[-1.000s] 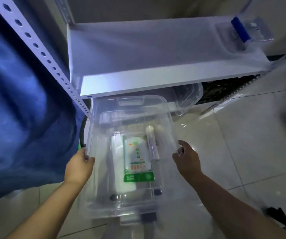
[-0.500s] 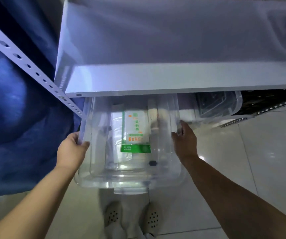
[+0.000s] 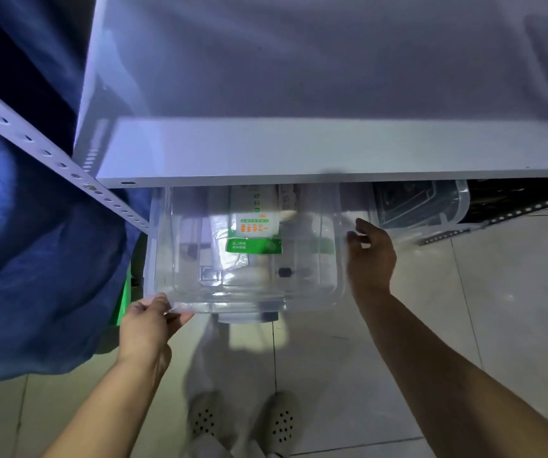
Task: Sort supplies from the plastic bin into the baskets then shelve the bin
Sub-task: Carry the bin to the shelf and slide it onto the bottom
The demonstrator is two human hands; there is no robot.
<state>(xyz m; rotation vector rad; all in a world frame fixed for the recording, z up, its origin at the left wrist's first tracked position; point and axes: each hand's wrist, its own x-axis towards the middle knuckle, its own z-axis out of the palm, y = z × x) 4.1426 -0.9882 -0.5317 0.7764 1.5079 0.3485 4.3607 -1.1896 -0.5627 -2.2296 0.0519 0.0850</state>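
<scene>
Head view shows the left hand (image 3: 148, 325) holding the near left corner of the clear plastic bin (image 3: 249, 292), fingers curled on its rim. The right hand (image 3: 370, 256) is just beside the bin's right wall with loose, straight fingers; it holds nothing. A second ago both hands held the bin's sides out in front of the shelf (image 3: 299, 150). Now the bin is pushed about halfway under that shelf, and the left hand has moved to the front edge. Inside the bin, a green and white packet (image 3: 254, 236) and some other small things can be seen through the clear plastic. Another clear bin (image 3: 431, 206) sits just to the right. A blue cloth (image 3: 34, 259) hangs on the left. I think the bin is being put away, with one more push needed.
</scene>
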